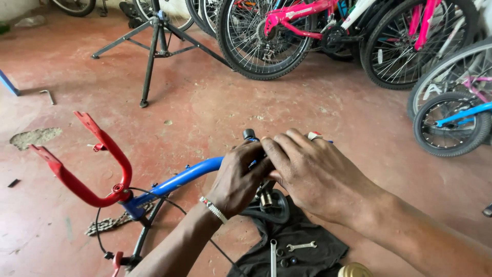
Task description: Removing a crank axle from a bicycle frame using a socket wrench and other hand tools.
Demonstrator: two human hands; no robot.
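A small bicycle frame with a blue tube [184,177] and a red fork [97,169] lies on the reddish floor in front of me. My left hand [238,179] wraps around the frame near its bottom bracket, a beaded band on the wrist. My right hand [312,172] lies over the same spot, fingers curled against the left hand's fingers, a ring on one finger. What the fingers pinch is hidden. A black crank part and a brass-coloured fitting [266,199] show just below the hands.
A black cloth [318,251] under the hands carries a small spanner [301,246] and other tools. A chain [110,224] lies by the fork. A black repair stand [154,46] stands behind, an allen key [48,95] far left. Several bicycles [328,31] line the back and right.
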